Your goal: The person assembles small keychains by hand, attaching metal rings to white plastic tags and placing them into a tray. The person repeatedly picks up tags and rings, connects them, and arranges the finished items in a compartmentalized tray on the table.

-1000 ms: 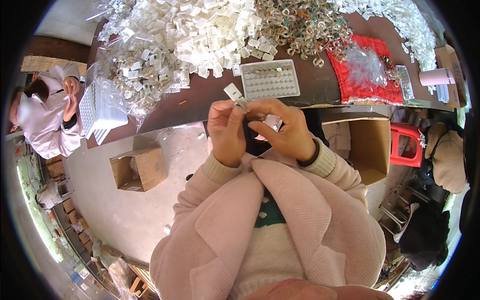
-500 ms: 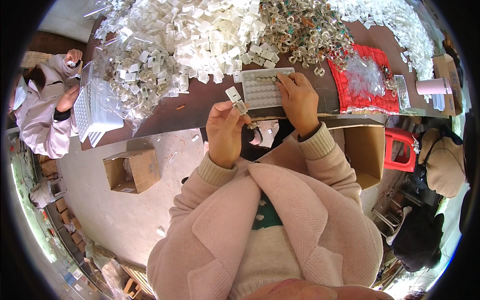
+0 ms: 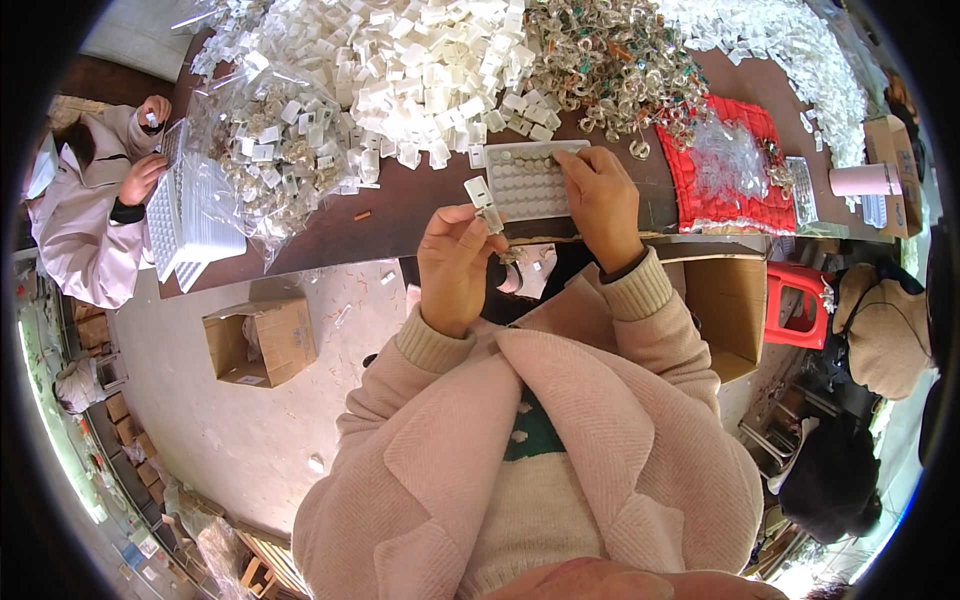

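In front of me on the table lies a white tray (image 3: 545, 207) with rows of small rounded pockets. My right hand (image 3: 605, 205) is over its right side, thumb and forefinger pinched together at the far right corner. Whatever those fingertips hold is too small to make out. Just left of the tray, my left hand (image 3: 452, 262) is closed on a small white plastic card (image 3: 478, 193) with a slot in it. A second whitish piece shows below the card, and a small shiny thing (image 3: 510, 256) hangs by the lower fingers.
Beyond the tray are heaps of white plastic pieces (image 3: 420, 80) and shiny rings (image 3: 620, 70). A clear bag (image 3: 270, 170) stands left, a red padded cloth (image 3: 700, 205) right. At the far left a co-worker's hands (image 3: 145, 175) are beside stacked white trays (image 3: 190, 215).
My left hand has shifted slightly right and down, bringing the white card nearer the tray. My right fingertips have moved slightly right along the tray's far edge.
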Action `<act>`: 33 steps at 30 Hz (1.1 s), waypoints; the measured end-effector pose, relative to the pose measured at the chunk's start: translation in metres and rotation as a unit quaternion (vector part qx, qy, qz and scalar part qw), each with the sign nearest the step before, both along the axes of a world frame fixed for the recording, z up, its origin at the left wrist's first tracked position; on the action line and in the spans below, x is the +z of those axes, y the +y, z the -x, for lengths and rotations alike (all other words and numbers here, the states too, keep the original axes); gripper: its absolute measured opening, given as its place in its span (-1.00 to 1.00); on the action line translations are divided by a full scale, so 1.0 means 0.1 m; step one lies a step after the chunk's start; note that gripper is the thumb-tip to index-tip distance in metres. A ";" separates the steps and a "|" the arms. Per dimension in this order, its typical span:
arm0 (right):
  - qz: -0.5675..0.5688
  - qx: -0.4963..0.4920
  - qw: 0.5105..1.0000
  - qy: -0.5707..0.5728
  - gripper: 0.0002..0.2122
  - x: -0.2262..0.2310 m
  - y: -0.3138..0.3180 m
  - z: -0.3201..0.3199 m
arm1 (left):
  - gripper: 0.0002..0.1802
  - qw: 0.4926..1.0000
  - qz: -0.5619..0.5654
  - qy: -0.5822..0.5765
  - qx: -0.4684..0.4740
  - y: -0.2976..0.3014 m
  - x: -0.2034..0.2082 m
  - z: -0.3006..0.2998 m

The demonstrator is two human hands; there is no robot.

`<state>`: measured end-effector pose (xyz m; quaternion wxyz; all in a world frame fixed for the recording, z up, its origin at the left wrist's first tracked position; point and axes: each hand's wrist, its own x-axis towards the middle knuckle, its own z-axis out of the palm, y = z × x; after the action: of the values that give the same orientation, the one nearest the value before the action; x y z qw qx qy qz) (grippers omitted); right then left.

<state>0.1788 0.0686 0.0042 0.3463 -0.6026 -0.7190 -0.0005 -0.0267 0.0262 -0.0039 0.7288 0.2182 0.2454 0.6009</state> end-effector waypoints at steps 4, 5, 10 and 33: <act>-0.010 0.014 1.000 -0.019 -0.85 -0.01 0.01 -0.01 | -0.81 1.000 -0.002 -0.019 -0.006 0.01 0.02 -0.03; -0.016 0.016 1.000 -0.019 -0.86 0.01 0.01 0.00 | -0.81 0.999 -0.002 -0.031 -0.015 0.01 0.03 -0.03; 0.010 0.096 0.985 0.144 -0.85 0.28 -0.12 0.12 | -0.82 0.998 -0.008 -0.037 -0.040 0.01 0.03 -0.05; -0.068 0.200 0.971 0.111 -0.74 0.51 -0.39 0.42 | -0.85 0.995 0.068 -0.063 -0.046 -0.03 0.06 -0.09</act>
<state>0.1366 0.0296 0.0551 0.4571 -0.4179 -0.7803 0.0868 -0.0180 0.0235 0.0022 0.7830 0.1407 0.2286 0.5611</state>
